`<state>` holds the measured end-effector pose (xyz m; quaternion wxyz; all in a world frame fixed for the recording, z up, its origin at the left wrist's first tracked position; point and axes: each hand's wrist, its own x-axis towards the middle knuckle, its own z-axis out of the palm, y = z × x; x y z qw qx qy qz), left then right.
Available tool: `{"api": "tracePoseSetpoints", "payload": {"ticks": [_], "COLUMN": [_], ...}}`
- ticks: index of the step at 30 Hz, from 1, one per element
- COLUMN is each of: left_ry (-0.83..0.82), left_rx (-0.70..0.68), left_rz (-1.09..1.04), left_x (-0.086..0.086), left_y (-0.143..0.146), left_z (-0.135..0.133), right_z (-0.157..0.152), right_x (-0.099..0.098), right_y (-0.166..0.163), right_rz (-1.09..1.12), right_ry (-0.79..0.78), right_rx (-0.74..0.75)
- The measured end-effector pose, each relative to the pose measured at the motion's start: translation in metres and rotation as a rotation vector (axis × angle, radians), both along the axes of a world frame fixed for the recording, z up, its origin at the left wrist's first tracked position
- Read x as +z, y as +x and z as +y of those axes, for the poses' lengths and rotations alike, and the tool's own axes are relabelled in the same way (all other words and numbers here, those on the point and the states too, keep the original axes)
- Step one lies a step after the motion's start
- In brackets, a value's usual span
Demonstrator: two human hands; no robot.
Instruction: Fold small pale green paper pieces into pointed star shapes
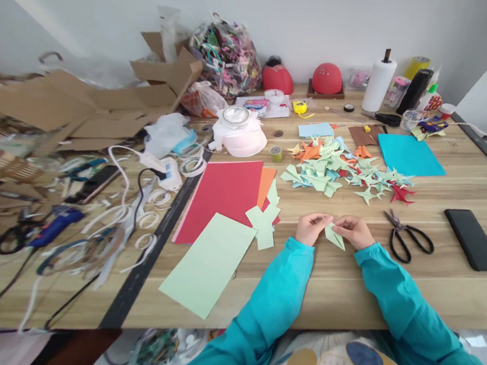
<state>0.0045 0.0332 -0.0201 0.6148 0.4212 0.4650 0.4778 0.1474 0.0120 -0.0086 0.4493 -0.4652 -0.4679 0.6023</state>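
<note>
Between my two hands is a small piece of pale green folded paper (334, 237), creased to a point toward me. My left hand (310, 228) pinches its left upper corner, and my right hand (356, 231) grips its right side. To the left lie cut pale green paper pieces (267, 226) and a larger pale green sheet (208, 264), partly over a red sheet (226, 201). Beyond my hands is a pile of folded paper figures (331, 166) in green, orange, blue and red. Black-handled scissors (407, 235) rest to the right of my right hand.
A black phone (474, 239) lies at the right. Behind are a turquoise sheet (411, 155), a yellow tape measure (299, 107) and a white paper roll (378, 85). On the left are a blue glue gun (57, 226), cables, paper strips and an open cardboard box (103, 102).
</note>
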Motion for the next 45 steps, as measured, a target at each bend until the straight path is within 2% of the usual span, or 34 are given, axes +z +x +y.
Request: {"api": "tracePoseSetpoints", "payload": {"ticks": [10, 21, 29, 39, 45], "left_ry": [0.079, -0.038, 0.107, 0.045, 0.050], "left_rx": [-0.064, -0.060, -0.011, -0.027, -0.032], "left_rz": [0.032, -0.165, 0.067, -0.020, -0.024], "left_x": [-0.0003, -0.0050, 0.0032, -0.0039, 0.0018], "left_y": [-0.0032, -0.0023, -0.0019, -0.0021, -0.0014], "left_z": [-0.0011, 0.0011, -0.0016, -0.0007, -0.0006], "right_z": [0.0005, 0.0001, 0.0004, -0.0009, 0.0003], "right_x": [-0.0007, -0.0017, -0.0051, -0.0034, -0.0070], "right_y": [-0.0009, -0.0015, -0.0004, -0.0032, -0.0019], "right_rz": [-0.010, -0.020, -0.034, -0.038, -0.052], "right_ry": [0.010, -0.002, 0.034, 0.044, 0.073], "right_rx": [-0.004, -0.012, 0.003, 0.015, -0.005]}}
